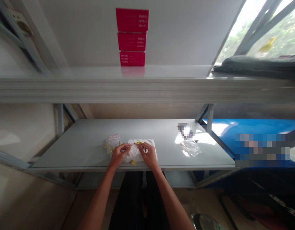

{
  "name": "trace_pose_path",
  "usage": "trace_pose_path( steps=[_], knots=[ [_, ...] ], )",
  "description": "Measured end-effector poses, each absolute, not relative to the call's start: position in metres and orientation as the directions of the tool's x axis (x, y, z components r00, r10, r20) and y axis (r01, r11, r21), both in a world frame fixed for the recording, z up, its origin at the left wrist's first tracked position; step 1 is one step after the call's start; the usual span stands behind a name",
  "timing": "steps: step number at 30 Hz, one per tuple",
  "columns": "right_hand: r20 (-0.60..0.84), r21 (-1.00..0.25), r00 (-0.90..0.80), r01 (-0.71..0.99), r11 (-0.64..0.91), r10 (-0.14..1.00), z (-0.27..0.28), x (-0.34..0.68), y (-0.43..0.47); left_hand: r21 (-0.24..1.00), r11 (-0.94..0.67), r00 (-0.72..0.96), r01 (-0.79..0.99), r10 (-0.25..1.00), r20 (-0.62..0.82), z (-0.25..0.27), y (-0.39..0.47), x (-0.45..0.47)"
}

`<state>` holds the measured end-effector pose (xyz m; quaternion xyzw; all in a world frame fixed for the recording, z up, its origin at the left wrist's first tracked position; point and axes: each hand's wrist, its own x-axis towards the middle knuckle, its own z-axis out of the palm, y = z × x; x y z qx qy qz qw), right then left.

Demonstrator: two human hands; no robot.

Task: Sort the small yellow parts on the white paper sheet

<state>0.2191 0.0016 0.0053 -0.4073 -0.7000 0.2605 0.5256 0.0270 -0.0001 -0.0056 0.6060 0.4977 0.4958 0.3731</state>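
Note:
My left hand point(119, 155) and my right hand point(148, 155) face each other low over the table, thumbs and fingertips pinched. Between them hangs a small clear plastic bag point(132, 151), its upper edge at the fingertips of both hands. Beneath lies a white cloth or paper sheet point(150, 143). Several small yellow pieces point(138, 142) lie on it, just beyond my right fingertips. Another yellow piece point(133, 163) sits near the table's front edge. Left of my left hand are clear zip bags point(113, 139) with a reddish strip, with yellow pieces beside them.
The grey table point(85, 143) stands under a shelf point(94, 91) bearing three stacked red boxes point(132, 41). Crumpled clear plastic point(190, 148) lies at the table's right, near a blurred-out object point(186, 131). A blue surface point(233, 127) adjoins on the right.

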Motion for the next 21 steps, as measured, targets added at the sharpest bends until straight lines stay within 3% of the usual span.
trace_pose_path(
  steps=[5, 21],
  knots=[
    [0.575, -0.749, -0.154, 0.295, 0.593, 0.803, 0.0080, 0.2191, -0.0019, 0.924, -0.299, 0.041, 0.238, 0.954, 0.298, -0.0013, -0.0007, 0.0267],
    [0.548, -0.706, -0.293, 0.340, 0.621, 0.783, 0.0055, 0.2141, -0.0011, 0.885, -0.319, 0.120, 0.338, 0.948, 0.296, -0.0005, 0.0013, 0.0261]
  ],
)
